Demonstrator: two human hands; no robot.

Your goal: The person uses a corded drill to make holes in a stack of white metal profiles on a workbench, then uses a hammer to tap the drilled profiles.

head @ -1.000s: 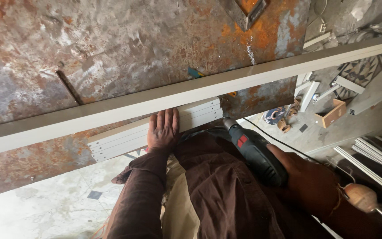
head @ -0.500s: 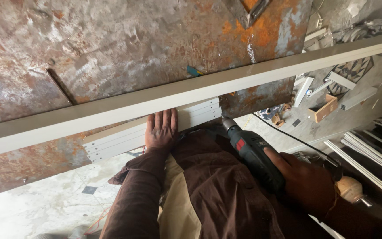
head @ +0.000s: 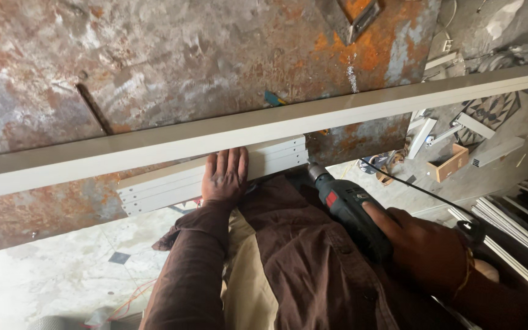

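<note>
The left hand (head: pixel 224 177) lies flat, fingers together and stretched out, pressing down on a short stack of white strips (head: pixel 215 174) at the near edge of a rusty metal tabletop (head: pixel 154 67). It grips nothing; the palm simply pins the stack. The right hand (head: pixel 426 250) is closed around the grip of a dark green power drill (head: pixel 349 214), the forefinger laid along the body, and the drill's nose points at the right end of the strips, very close to it or just touching; which one cannot be told. A black cord (head: pixel 410 186) runs from the drill away to the right.

Just beyond the stack, and touching its far side, a long pale bar (head: pixel 337 116) crosses the whole tabletop from left to right, rising slightly toward the right.

The strips look thin, stiff and light, with smooth painted faces that would likely slide over each other and over the metal unless held down. A flat palm in the middle, well back from the drill's tip, seems the safest hold. The long bar looks rigid but awkward because of its length; it would probably need support at two points.

On the floor to the right lie a small open wooden box (head: pixel 450 162) and loose white offcuts (head: pixel 423 137), with a bundle of long pale rails (head: pixel 514 235) nearer.
</note>
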